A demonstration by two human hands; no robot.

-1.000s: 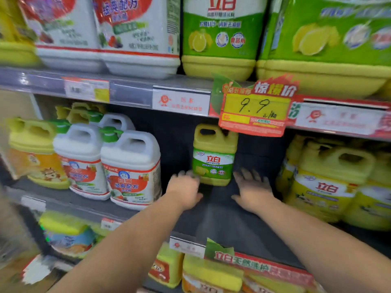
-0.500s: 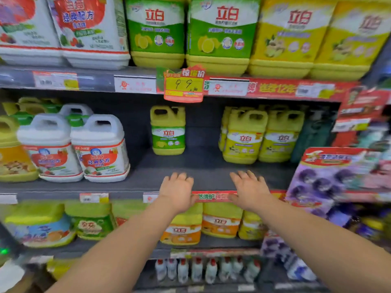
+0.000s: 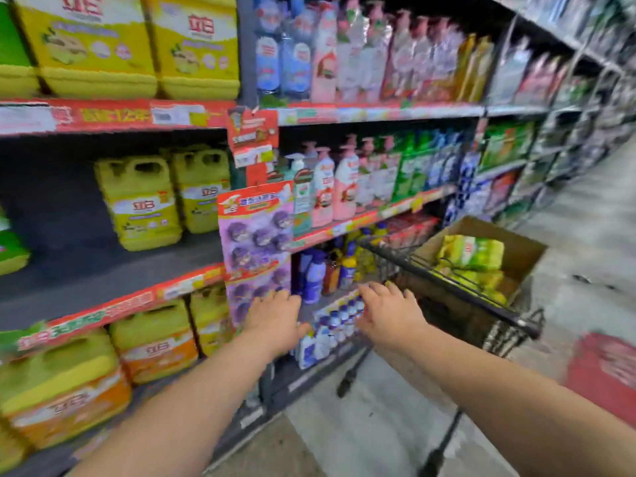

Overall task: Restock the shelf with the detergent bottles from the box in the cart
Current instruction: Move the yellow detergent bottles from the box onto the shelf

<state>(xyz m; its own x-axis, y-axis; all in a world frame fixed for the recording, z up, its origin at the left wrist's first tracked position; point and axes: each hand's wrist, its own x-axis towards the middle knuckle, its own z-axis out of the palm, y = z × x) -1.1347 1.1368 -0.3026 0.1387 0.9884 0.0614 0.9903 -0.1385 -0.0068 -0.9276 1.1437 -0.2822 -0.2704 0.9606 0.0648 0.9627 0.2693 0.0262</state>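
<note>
A black wire cart stands at the right with a brown cardboard box in it. Yellow-green detergent bottles lie inside the box. My left hand and my right hand are stretched out in mid-air, empty, fingers loosely spread, just left of the cart. The dark middle shelf at the left has a bare stretch beside two yellow detergent jugs. The view is blurred by motion.
Shelves of jugs and pump bottles line the left and back. A purple hanging display card juts out at the shelf post. Small bottles fill the low shelf under my hands. A red mat lies on the grey floor at right.
My view has swung right from the shelf gap to the cart. Both hands have left the shelf edge and moved right with it, still empty.
</note>
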